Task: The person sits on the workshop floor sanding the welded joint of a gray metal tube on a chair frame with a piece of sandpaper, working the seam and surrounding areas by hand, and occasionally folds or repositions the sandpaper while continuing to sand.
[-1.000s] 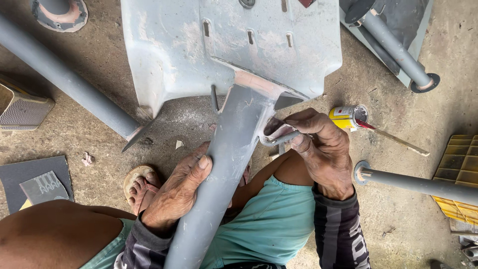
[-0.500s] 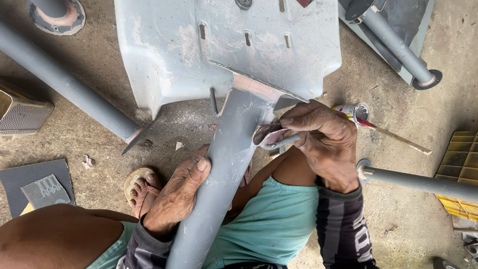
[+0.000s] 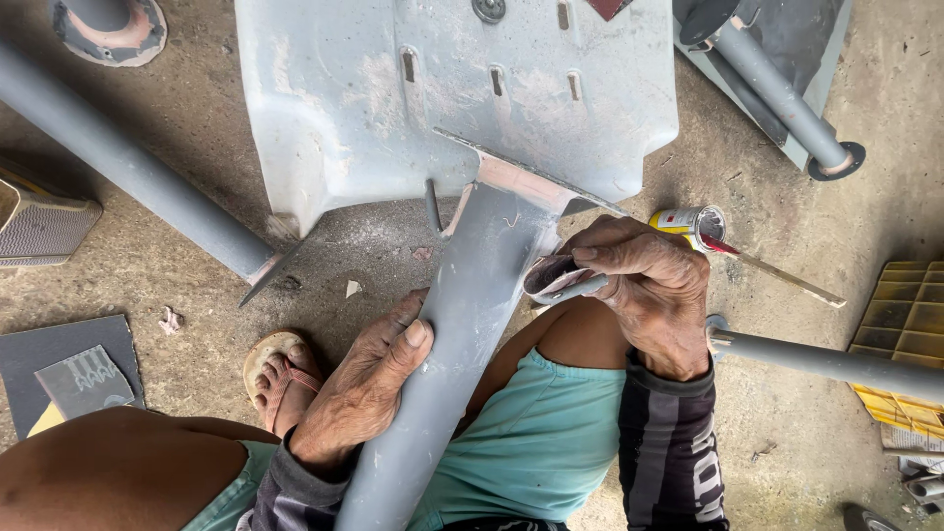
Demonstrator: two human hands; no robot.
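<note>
Only the head view here, looking straight down at someone sitting on a concrete floor (image 3: 836, 246) with a grey metal part across their lap. The part was a long grey stem (image 3: 462, 334) that ran up from the bottom of the frame, between the knees, and joined a wide grey panel (image 3: 442, 98) with small slots in it at the top. Bare pinkish metal showed right at the joint.

The left hand (image 3: 369, 388) was wrapped around the stem's left edge, thumb lying flat on the face, other fingers curled under and mostly hidden. The right hand (image 3: 649, 290) sat just right of the stem near the joint, fingers bunched together and pinching a curled strip (image 3: 556, 278), probably sandpaper, hard to say for sure since it's rolled up. The strip's end touched the stem's right edge.

Other stuff around: a small open tin (image 3: 688, 224) with a stick (image 3: 777, 273) poking out of it, on the floor just behind the right hand. A grey tube (image 3: 128, 162) lay diagonally at left, another tube (image 3: 836, 362) came in from the right by the wrist. A sandalled foot (image 3: 280, 379) sat next to the left hand, and dark sanding sheets (image 3: 69, 369) lay at far left.
</note>
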